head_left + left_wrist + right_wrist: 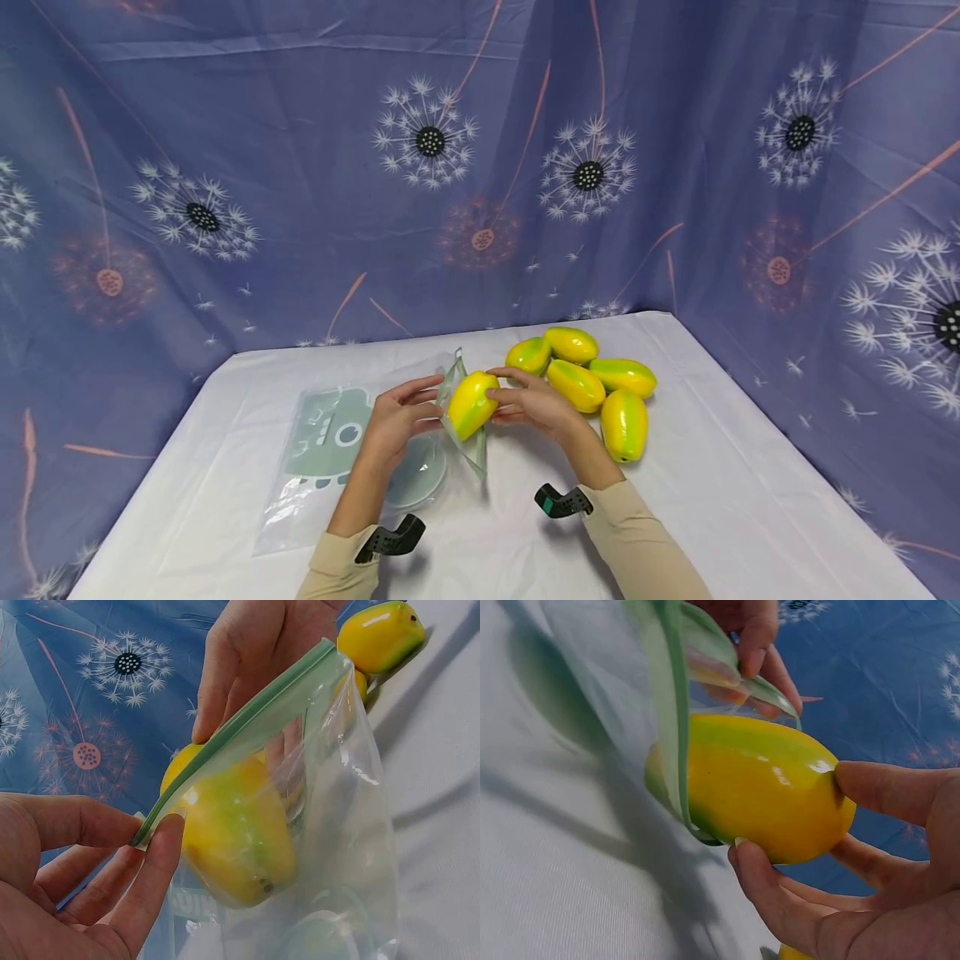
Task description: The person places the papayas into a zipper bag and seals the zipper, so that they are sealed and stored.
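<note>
A clear zip bag point(337, 802) with a green zip edge stands with its mouth spread. My left hand point(393, 421) pinches that edge between thumb and fingers, as the left wrist view shows. At the mouth is a glossy yellow-and-green mango point(471, 406), tilted, with its far end inside the bag. The fingers and thumb of my right hand point(542, 404) grip the near end, which sticks out of the bag in the right wrist view. The lower part of the bag is partly hidden behind my left hand and wrist in the head view.
Several more mangoes point(625, 425) lie grouped to the right, beyond my right forearm. A flat clear bag with a green cartoon print point(318, 442) lies on the left of the white-covered table point(750, 517). A purple dandelion-print curtain point(315, 167) surrounds the back and sides.
</note>
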Available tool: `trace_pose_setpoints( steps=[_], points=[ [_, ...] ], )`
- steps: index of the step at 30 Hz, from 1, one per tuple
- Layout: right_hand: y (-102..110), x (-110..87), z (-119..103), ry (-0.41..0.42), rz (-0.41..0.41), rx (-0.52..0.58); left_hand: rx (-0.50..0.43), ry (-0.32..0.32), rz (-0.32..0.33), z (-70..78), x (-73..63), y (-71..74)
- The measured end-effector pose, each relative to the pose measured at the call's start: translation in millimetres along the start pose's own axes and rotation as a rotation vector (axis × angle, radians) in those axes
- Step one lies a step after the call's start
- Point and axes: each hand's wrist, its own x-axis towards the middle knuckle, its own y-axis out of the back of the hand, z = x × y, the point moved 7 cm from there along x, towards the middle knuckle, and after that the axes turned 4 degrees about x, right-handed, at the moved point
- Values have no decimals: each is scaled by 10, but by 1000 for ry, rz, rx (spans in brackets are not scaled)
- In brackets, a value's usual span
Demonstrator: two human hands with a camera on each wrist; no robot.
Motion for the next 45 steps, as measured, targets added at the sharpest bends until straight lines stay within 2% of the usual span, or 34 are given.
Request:
trace_pose_setpoints(
  steps=[9,20,31,45],
  points=[
    [-63,-11,53,-25,-18,38,5,7,0,-26,16,-26],
    [0,18,135,-30,7,-22,2,-4,-19,-47,44,-97],
    [-31,37,126,-41,-11,27,17,-2,-26,-44,56,-79],
    [-104,50,179,-65,-63,-165,10,11,-20,-25,14,-69]
  ],
)
